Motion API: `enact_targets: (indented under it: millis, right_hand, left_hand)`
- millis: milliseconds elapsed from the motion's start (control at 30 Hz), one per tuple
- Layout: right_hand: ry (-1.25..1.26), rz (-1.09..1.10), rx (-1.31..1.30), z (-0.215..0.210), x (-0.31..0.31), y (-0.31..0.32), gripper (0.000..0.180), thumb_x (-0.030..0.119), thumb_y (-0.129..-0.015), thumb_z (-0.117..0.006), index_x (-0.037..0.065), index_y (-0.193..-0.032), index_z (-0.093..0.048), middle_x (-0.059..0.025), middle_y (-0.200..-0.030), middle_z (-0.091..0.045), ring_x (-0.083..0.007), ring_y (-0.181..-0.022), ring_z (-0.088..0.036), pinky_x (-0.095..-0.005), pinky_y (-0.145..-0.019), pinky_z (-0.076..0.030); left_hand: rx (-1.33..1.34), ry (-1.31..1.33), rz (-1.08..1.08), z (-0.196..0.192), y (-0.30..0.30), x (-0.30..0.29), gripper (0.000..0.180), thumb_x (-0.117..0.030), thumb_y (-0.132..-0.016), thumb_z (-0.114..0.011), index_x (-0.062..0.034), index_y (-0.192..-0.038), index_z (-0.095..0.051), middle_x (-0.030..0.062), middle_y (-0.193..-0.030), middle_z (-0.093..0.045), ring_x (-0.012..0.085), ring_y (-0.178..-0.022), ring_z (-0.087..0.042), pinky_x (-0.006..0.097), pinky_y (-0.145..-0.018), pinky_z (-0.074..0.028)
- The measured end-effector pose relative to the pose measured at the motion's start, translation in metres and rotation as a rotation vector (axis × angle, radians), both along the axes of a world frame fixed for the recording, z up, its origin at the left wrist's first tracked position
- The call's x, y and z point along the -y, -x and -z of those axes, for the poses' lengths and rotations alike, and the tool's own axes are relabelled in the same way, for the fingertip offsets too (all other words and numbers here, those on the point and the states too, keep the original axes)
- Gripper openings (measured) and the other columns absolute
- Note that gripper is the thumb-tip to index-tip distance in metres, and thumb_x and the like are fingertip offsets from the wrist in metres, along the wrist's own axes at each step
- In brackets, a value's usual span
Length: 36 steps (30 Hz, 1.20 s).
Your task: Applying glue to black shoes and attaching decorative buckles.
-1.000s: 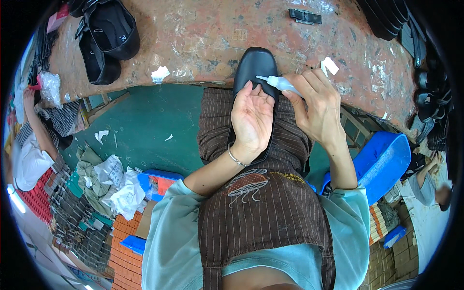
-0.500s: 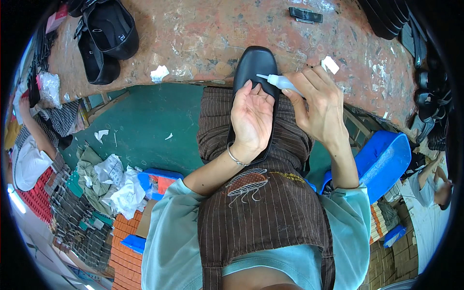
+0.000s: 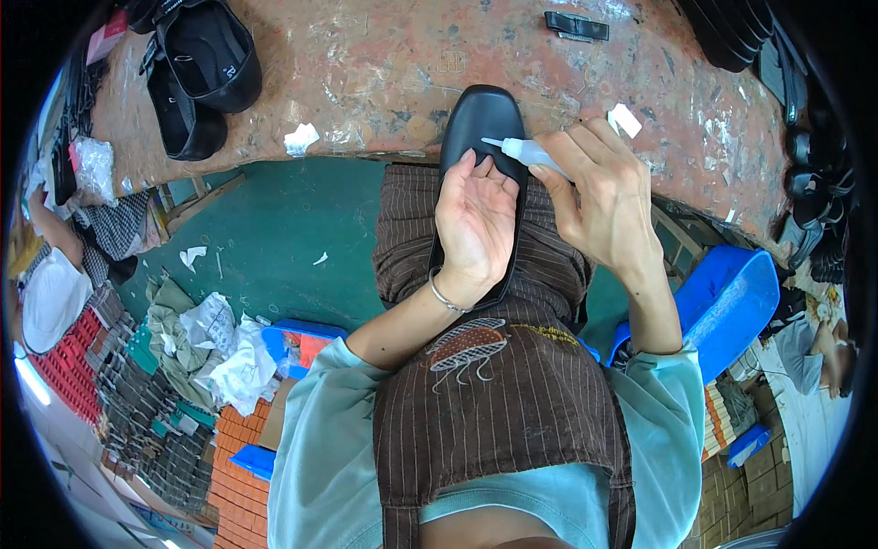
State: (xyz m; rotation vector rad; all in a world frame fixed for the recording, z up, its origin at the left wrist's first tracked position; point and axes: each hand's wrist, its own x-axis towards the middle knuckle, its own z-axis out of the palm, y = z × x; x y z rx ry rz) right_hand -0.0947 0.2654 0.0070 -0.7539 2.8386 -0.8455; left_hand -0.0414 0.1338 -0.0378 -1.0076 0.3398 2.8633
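Observation:
A black square-toed shoe [image 3: 479, 114] lies lengthwise over my lap, its toe reaching the bench edge. My left hand [image 3: 477, 220] rests palm up over the shoe, its curled fingers and thumb gripping the upper at the opening; the fingertips are partly hidden. In my right hand [image 3: 594, 188] is a small translucent squeeze bottle [image 3: 525, 152] with a thin nozzle, held between thumb and fingers. The nozzle tip points left, over the shoe's upper just above my left fingertips. Whether it touches the leather I cannot tell.
The worn bench [image 3: 366, 82] holds a pair of black shoes [image 3: 206, 55] at left, a black strap piece [image 3: 576, 26] and white scraps [image 3: 625, 121]. More shoes line the right. A blue bin [image 3: 722, 306] stands at lower right, plastic bags [image 3: 240, 361] at lower left. Other people sit at both sides.
The bottle and its nozzle have shifted very slightly left over the shoe. Both hands keep their hold. The people at the far left and right have moved a little.

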Motion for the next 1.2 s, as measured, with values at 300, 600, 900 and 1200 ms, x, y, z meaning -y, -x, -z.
enact_targets:
  millis: [300,600,900,1200]
  right_hand:
    - [-0.011,0.008,0.013,-0.003,-0.001,0.001,0.013,0.007,-0.070,-0.068,0.005,-0.080,-0.059,-0.0075,-0.074,-0.058,-0.0264,-0.071,-0.055,-0.0375,-0.056,-0.047]
    - [0.005,0.001,0.003,-0.004,0.001,0.002,0.014,0.007,-0.070,-0.068,0.005,-0.080,-0.059,-0.0078,-0.074,-0.059,-0.0267,-0.071,-0.055,-0.0372,-0.056,-0.047]
    - [-0.025,0.010,0.024,-0.005,-0.002,0.002,0.015,0.008,-0.070,-0.069,0.004,-0.080,-0.059,-0.0081,-0.075,-0.059,-0.0273,-0.072,-0.056,-0.0375,-0.056,-0.047]
    - [0.011,0.044,0.087,-0.001,-0.017,0.001,0.015,0.008,-0.076,-0.068,0.003,-0.089,-0.064,-0.0089,-0.079,-0.061,-0.0251,-0.075,-0.058,-0.0350,-0.063,-0.047]
  left_hand:
    - [-0.005,0.004,0.002,0.000,0.000,0.000,0.032,-0.021,-0.094,-0.047,0.0025,-0.115,-0.048,0.0119,-0.116,-0.054,0.0222,-0.112,-0.049,0.036,-0.101,-0.036]
    - [0.011,0.012,0.018,0.000,-0.001,0.001,0.031,-0.022,-0.095,-0.046,0.0019,-0.113,-0.049,0.0107,-0.112,-0.056,0.0215,-0.109,-0.050,0.035,-0.098,-0.038]
    - [0.021,-0.014,0.000,0.000,0.000,0.001,0.029,-0.020,-0.094,-0.046,0.0018,-0.113,-0.050,0.0108,-0.114,-0.056,0.0211,-0.110,-0.050,0.035,-0.099,-0.038]
    - [0.013,-0.061,-0.051,0.004,-0.001,0.003,0.025,-0.017,-0.093,-0.049,0.0017,-0.108,-0.054,0.0108,-0.107,-0.061,0.0223,-0.107,-0.054,0.035,-0.099,-0.039]
